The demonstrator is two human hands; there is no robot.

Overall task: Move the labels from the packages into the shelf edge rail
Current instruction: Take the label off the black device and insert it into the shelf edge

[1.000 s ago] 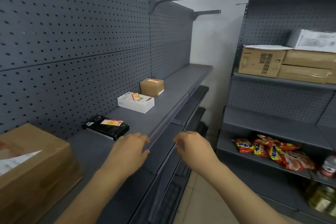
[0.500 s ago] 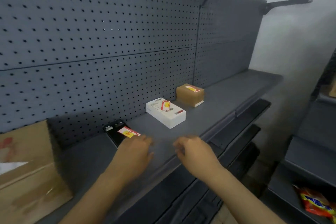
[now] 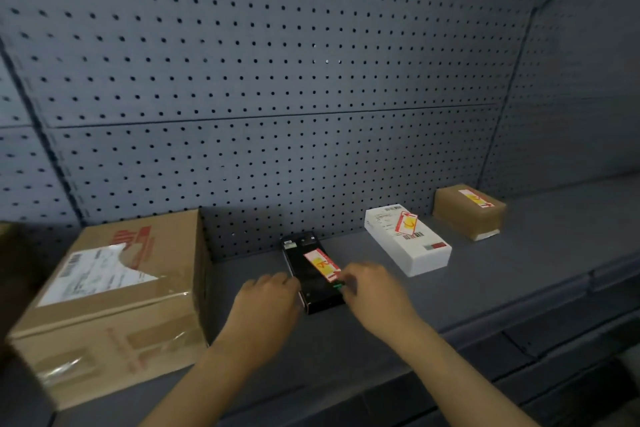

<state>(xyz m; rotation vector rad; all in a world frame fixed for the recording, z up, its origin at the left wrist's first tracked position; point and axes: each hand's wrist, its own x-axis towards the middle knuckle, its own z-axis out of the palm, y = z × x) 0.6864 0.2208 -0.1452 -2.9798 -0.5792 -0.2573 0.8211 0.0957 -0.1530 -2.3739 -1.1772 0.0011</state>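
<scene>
**Hands arrive at first package; all 3 labels unmoved**

Since 0.5 s ago both hands have closed on the flat black rectangular box (image 3: 313,276). Left hand (image 3: 268,300) rests against the box's left edge, fingers loosely curled; a grip cannot be confirmed. Right hand (image 3: 372,289) fingertips touch the near end of the red-and-yellow paper label (image 3: 321,263) lying on the box; a pinch cannot be confirmed. Right of the box, the white carton (image 3: 408,241) and small brown parcel (image 3: 467,210) keep theirs. Judgement: label pickup imminent; the rail holds none.
</scene>
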